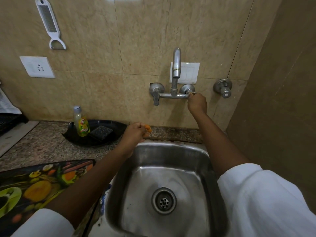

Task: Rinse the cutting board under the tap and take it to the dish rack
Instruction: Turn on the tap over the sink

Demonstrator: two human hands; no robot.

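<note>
Steel tap handle [191, 93], centre right: right hand [197, 103] grip closed round it. Above sink [171, 144] rear rim, left hand [135, 132] grip loose, holding nothing. Fruit-print cutting board [39, 182] lies on table [42, 144], lower left.

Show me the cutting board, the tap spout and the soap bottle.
cutting board [42, 180]: head view, on its printed fruit surface.
tap spout [176, 65]: head view, on the curved metal pipe.
soap bottle [83, 127]: head view, on its yellow-green label.

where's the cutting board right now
In the head view the cutting board lies on the counter at lower left, just left of the sink, partly hidden by the left forearm.
</note>
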